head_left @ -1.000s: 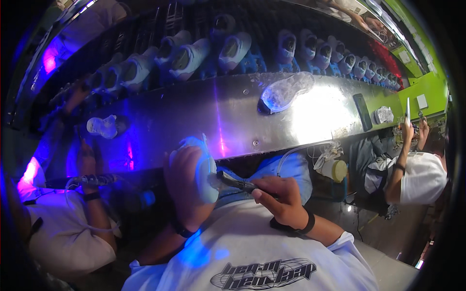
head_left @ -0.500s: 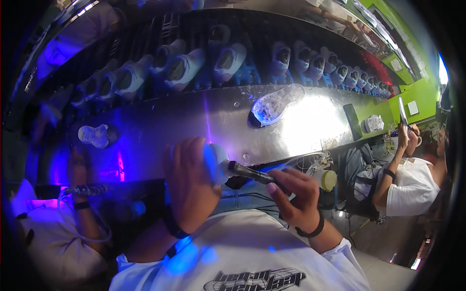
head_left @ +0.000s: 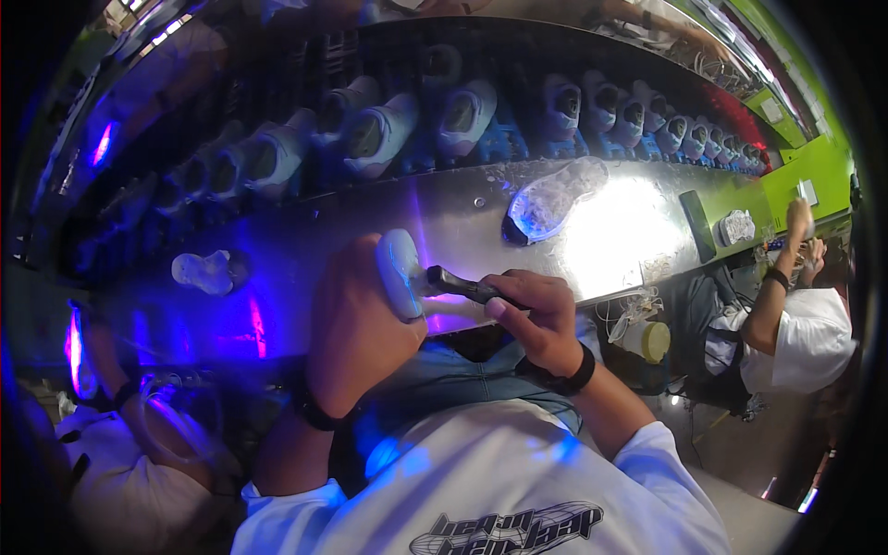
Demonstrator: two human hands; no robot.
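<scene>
My left hand point(head_left: 356, 324) grips a pale shoe sole point(head_left: 400, 273), held upright over the near edge of the long metal bench point(head_left: 324, 250). My right hand point(head_left: 536, 319) is closed on a dark brush-like tool point(head_left: 458, 284), its tip touching the sole's right side. Both wrists wear dark bands. Violet light falls on the bench around my hands.
A translucent sole point(head_left: 553, 199) lies on the bench to the right, a white part point(head_left: 205, 271) to the left. A row of white shoes point(head_left: 370, 139) runs behind the bench. One person point(head_left: 795, 324) works at the right, another point(head_left: 139, 444) at the lower left.
My hands and the sole have lifted slightly and drawn together. The tool tip now rests against the sole's side. The view has shifted a little left.
</scene>
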